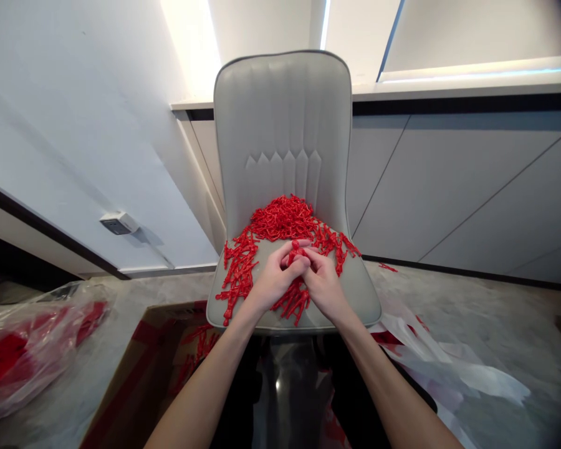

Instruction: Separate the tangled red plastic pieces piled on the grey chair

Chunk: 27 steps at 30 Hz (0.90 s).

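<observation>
A heap of small red plastic figures (283,218) lies on the seat of a grey upholstered chair (355,293), against its backrest. Many of them spill down both sides of my hands. My left hand (275,279) and my right hand (323,285) meet above the seat, and their fingertips pinch one red figure (296,251) between them. Part of that figure is hidden by my fingers. Both hands are just above a smaller cluster of figures (292,300) on the front of the seat.
An open cardboard box (140,352) holding red pieces sits on the floor to the left of the chair. Beyond it lies a clear plastic bag of red items (28,349). White plastic sheeting (449,358) lies on the right, and one stray red figure (388,267) rests on the floor.
</observation>
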Each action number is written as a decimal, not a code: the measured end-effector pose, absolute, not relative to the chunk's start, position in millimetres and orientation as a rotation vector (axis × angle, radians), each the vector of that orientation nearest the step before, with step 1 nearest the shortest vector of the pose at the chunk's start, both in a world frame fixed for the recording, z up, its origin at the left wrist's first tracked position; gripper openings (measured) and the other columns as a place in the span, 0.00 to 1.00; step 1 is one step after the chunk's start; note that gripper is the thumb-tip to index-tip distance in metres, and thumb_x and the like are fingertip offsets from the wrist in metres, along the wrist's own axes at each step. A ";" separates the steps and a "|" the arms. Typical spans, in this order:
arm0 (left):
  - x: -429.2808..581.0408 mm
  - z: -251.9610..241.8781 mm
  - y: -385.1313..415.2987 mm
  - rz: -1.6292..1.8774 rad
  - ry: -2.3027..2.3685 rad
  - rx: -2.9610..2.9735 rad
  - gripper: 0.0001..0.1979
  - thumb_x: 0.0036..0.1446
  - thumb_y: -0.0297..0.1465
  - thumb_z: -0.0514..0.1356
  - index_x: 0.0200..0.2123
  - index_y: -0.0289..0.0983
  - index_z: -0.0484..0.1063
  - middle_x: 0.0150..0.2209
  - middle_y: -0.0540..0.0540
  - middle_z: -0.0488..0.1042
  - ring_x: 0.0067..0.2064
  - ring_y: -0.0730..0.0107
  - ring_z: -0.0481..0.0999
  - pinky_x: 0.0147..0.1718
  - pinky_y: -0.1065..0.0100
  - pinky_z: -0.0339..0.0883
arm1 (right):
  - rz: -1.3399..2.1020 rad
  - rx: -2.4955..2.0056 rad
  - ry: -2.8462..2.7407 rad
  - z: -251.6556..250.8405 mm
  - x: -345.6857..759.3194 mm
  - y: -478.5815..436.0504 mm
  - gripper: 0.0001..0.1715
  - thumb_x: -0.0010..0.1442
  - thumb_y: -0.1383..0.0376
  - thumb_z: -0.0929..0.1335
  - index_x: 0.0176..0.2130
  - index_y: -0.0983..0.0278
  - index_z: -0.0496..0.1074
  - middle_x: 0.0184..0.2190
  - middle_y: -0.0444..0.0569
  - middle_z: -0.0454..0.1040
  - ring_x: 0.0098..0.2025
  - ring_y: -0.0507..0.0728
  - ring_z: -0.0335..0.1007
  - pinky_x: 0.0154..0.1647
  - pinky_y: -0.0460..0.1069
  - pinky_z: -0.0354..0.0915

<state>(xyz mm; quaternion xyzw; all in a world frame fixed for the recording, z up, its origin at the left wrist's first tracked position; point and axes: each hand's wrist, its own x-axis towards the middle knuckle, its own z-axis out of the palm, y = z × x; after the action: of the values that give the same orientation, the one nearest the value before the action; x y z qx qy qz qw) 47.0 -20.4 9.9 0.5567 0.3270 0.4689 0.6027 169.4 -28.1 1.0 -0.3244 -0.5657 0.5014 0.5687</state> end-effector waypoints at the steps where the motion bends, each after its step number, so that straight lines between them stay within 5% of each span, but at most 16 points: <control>1: 47.4 11.3 -21.2 1.081 0.755 1.309 0.31 0.54 0.45 0.68 0.56 0.34 0.71 0.46 0.38 0.79 0.44 0.61 0.79 0.43 0.67 0.70 | 1.165 -0.756 -1.325 0.4 168.7 -28.0 0.18 0.61 0.51 0.71 0.35 0.64 0.76 0.33 0.49 0.78 0.36 0.57 0.73 0.40 0.50 0.69; 12: 52.7 28.0 -29.5 1.138 0.876 1.523 0.21 0.60 0.41 0.62 0.50 0.30 0.75 0.40 0.41 0.79 0.41 0.62 0.77 0.44 0.65 0.71 | 1.107 -0.806 -1.272 -8.5 165.1 -28.6 0.09 0.63 0.61 0.68 0.40 0.63 0.77 0.34 0.47 0.78 0.36 0.55 0.74 0.37 0.49 0.70; 21: 52.4 21.6 -25.8 1.108 0.948 1.477 0.22 0.59 0.44 0.63 0.44 0.30 0.76 0.36 0.43 0.78 0.40 0.64 0.76 0.41 0.67 0.70 | 1.154 -0.830 -1.242 -5.3 162.9 -27.4 0.17 0.62 0.52 0.70 0.36 0.64 0.76 0.35 0.50 0.79 0.40 0.58 0.75 0.42 0.50 0.71; 27: 51.5 10.7 -22.0 1.223 1.032 1.330 0.22 0.63 0.47 0.57 0.49 0.35 0.73 0.45 0.40 0.78 0.45 0.62 0.78 0.37 0.68 0.71 | 1.414 -0.838 -0.980 -8.6 163.2 -18.4 0.30 0.61 0.40 0.65 0.39 0.62 0.76 0.35 0.51 0.79 0.44 0.60 0.76 0.43 0.53 0.72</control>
<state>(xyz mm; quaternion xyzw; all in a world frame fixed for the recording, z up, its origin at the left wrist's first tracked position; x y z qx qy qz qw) 51.5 -22.0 10.7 0.5515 0.4279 0.5069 0.5058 163.2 -18.4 -8.6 -0.3578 -0.4185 0.6038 0.5764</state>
